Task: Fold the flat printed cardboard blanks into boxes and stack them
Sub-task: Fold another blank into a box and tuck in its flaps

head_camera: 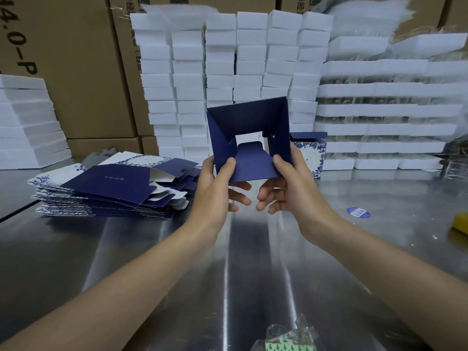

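A half-formed box (249, 117) with a dark blue inside is held up above the steel table, its open end facing me and its far end flaps partly folded in. My left hand (217, 188) grips its lower left edge, thumb inside. My right hand (286, 186) grips the lower right edge the same way. A pile of flat blue-and-white printed blanks (106, 188) lies on the table to the left. One folded box (310, 155) with a floral print stands behind my right hand, partly hidden.
Tall stacks of white foam blocks (220, 72) line the back, with more at the left (27, 127) and right (385, 110). Brown cartons (76, 59) stand behind. A blue sticker (358, 212), a yellow object (461, 224) and a plastic-wrapped item (291, 338) lie on the table (240, 274).
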`<state>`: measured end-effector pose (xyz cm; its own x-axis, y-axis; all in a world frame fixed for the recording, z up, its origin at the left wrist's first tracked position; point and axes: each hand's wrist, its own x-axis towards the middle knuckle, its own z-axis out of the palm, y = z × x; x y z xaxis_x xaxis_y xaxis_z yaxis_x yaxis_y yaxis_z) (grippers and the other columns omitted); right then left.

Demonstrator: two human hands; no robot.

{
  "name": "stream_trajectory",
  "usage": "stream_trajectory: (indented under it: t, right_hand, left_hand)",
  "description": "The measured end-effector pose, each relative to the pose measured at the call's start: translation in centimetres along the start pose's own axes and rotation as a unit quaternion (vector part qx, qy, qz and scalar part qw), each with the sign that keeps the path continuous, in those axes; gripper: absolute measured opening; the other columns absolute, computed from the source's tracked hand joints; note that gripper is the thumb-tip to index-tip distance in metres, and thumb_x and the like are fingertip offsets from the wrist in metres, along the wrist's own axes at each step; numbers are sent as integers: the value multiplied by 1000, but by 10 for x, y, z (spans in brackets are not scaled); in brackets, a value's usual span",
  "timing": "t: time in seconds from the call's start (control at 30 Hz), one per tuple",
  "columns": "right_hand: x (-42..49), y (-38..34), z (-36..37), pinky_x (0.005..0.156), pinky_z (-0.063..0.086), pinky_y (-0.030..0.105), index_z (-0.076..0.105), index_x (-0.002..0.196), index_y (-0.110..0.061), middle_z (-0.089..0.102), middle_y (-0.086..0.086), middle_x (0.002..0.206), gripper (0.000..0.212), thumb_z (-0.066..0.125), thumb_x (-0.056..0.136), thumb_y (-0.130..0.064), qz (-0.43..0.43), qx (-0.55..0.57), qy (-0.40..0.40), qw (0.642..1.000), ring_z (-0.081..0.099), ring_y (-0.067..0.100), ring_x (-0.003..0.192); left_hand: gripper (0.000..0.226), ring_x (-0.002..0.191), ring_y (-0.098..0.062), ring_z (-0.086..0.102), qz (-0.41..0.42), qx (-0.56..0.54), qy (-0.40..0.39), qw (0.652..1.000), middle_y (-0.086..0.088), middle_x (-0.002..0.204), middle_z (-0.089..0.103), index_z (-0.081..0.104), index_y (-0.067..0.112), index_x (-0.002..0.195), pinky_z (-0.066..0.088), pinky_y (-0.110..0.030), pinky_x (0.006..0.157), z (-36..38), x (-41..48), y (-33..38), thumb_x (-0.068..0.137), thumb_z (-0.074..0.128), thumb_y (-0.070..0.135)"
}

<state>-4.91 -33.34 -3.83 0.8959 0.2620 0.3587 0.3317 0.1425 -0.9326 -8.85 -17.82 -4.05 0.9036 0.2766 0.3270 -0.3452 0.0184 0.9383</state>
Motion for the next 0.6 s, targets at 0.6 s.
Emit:
stream_trajectory:
  t: [0.6]
  right_hand:
    - [-5,-5,1,54,52,31,37,154,-33,74,11,77,61,42,104,-68,66,33,12,997,71,33,63]
  left_hand:
    - [36,64,-21,72,2,-10,8,1000,2,88,79,47,34,138,50,-35,64,0,1,-2,109,42,55]
